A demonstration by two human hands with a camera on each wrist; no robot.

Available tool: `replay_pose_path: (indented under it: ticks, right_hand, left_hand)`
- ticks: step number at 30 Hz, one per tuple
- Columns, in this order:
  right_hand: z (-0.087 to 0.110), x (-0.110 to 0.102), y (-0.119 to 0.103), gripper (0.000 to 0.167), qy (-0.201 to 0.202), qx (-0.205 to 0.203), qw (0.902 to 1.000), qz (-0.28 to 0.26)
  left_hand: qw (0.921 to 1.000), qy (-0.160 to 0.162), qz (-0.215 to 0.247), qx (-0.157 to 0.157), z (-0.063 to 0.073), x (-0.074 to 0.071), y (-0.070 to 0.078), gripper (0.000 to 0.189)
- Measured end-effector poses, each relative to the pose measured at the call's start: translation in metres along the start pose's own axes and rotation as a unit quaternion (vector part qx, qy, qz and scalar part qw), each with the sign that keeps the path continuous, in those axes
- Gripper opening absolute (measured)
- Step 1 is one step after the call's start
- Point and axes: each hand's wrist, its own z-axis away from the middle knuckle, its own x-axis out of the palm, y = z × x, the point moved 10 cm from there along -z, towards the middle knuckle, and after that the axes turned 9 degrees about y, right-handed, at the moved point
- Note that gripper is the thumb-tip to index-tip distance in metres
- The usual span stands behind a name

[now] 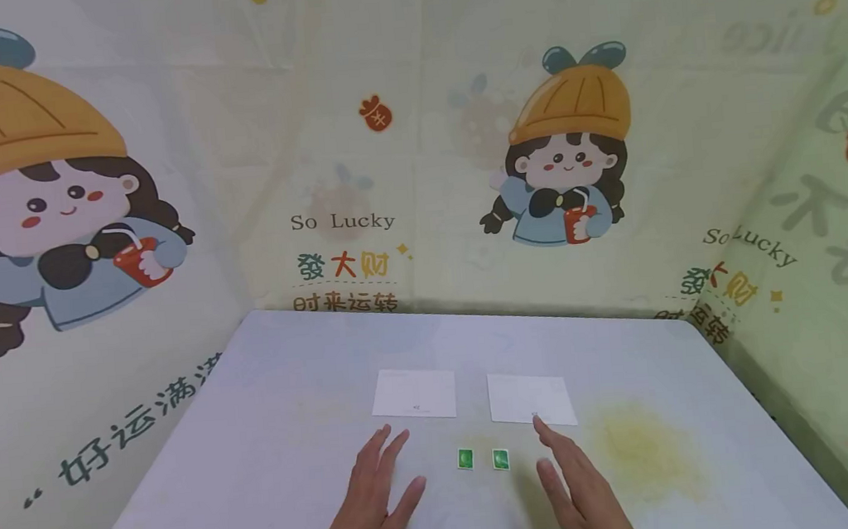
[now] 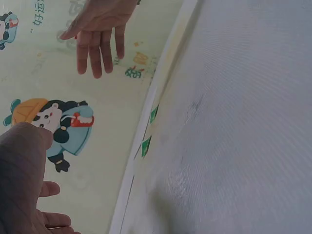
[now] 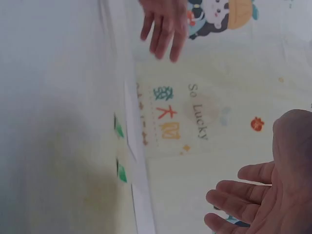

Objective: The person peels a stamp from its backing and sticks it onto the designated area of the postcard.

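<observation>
Left green card (image 1: 465,459): lying flat on the bench (image 1: 275,459) between the two hands, touching neither; showing its green face squarely in the head view, but narrowing to a slanted sliver in both wrist views.
Right green card (image 1: 501,459): lying just to the right of the left green card, apart from it.
Left white sheet (image 1: 414,394): lying beyond and to the left of the left green card; showing its full rectangle and tiny print only in the head view.
Right white sheet (image 1: 530,397): lying beyond and to the right of the left green card; thinning almost to a line from the right wrist.
Left hand (image 1: 370,493): hovering to the left of the left green card, extending loosely straight fingers, parting the thumb, gripping nothing.
Right hand (image 1: 584,488): hovering to the right of the left green card, opening likewise, gripping nothing; overlapping the right white sheet's near edge in the head view, while showing clear of the bench from the left wrist.
Yellow stain (image 1: 648,450): spreading well to the right of the left green card, showing plainest from the head.
Printed backdrop (image 1: 431,164): rising beyond the left green card, bearing cartoon figures (image 1: 568,153).
</observation>
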Motion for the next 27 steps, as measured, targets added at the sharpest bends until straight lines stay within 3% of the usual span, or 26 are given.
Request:
replay_pose_path:
  ticks: [7,14,18,27]
  right_hand:
    - [-0.005,-0.005,-0.016,0.043,0.016,0.002,0.9990,-0.041]
    - [-0.005,-0.003,-0.029,0.042,0.011,-0.007,0.9993,-0.036]
    - [-0.004,0.002,-0.031,0.042,0.000,-0.007,0.9995,-0.032]
    - [-0.002,0.008,-0.029,0.043,-0.032,0.035,0.9983,-0.033]
  left_hand:
    - [0.9992,-0.013,0.038,0.001,-0.014,0.017,0.012,0.057]
    - [0.9982,-0.014,0.053,0.025,-0.032,0.034,0.021,0.054]
    - [0.9970,-0.037,0.065,0.020,-0.043,0.047,0.022,0.055]
    - [0.9945,-0.082,0.057,0.029,-0.064,0.079,0.023,0.058]
